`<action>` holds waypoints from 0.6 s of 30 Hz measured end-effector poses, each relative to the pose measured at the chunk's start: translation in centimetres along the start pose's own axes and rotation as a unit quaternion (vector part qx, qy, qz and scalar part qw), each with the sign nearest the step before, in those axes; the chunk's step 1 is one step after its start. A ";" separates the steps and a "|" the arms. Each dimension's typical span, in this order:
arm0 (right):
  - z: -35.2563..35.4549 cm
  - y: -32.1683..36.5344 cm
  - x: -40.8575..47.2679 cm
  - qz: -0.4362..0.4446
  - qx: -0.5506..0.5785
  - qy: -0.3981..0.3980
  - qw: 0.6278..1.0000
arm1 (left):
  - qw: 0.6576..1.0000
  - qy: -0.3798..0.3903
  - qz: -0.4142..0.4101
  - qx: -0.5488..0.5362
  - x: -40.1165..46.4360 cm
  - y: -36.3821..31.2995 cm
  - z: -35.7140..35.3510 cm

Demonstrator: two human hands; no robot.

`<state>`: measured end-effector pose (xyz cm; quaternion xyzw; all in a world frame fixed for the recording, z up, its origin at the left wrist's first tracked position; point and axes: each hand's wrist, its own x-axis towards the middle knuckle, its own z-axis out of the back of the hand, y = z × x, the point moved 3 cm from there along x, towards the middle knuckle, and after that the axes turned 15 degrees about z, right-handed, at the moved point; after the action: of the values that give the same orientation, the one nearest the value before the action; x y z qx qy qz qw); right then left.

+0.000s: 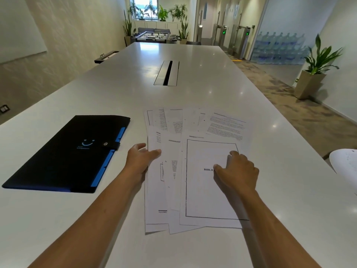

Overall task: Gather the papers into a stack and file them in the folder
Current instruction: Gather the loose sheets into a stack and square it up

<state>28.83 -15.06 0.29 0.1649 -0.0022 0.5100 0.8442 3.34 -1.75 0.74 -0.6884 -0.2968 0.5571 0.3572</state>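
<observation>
Several printed white papers [195, 190] lie fanned and overlapping on the white table [280, 190], in a near group and a farther row. My left hand [141, 159] rests at the left edge of the near sheets, thumb on top of one sheet, fingers apart. On the top bordered sheet [204, 200] lies my right hand [236, 171], palm down with fingers slightly curled, pressing it. To the left, a black folder [63, 157] with blue tabs lies flat and snapped closed.
A metal cable hatch [167, 73] is set into the table's middle, farther away. A white rounded object [345, 165] shows at the right edge. Potted plant [314, 74] stands on the floor at right. A foosball table is at the room's far end.
</observation>
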 end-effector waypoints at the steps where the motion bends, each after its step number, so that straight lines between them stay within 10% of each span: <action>1: 0.0 0.0 0.0 0.002 -0.002 -0.001 1.000 | 1.000 0.001 -0.005 -0.003 0.0 0.0 0.0; 18: -1.4 3.9 -1.1 0.084 0.026 0.000 0.996 | 0.990 0.045 -0.063 0.121 0.8 1.3 -1.2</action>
<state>24.70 -13.93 -0.12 0.1862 -0.0029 0.5788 0.7939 4.66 -2.07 -0.64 -0.6445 -0.2540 0.5336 0.4852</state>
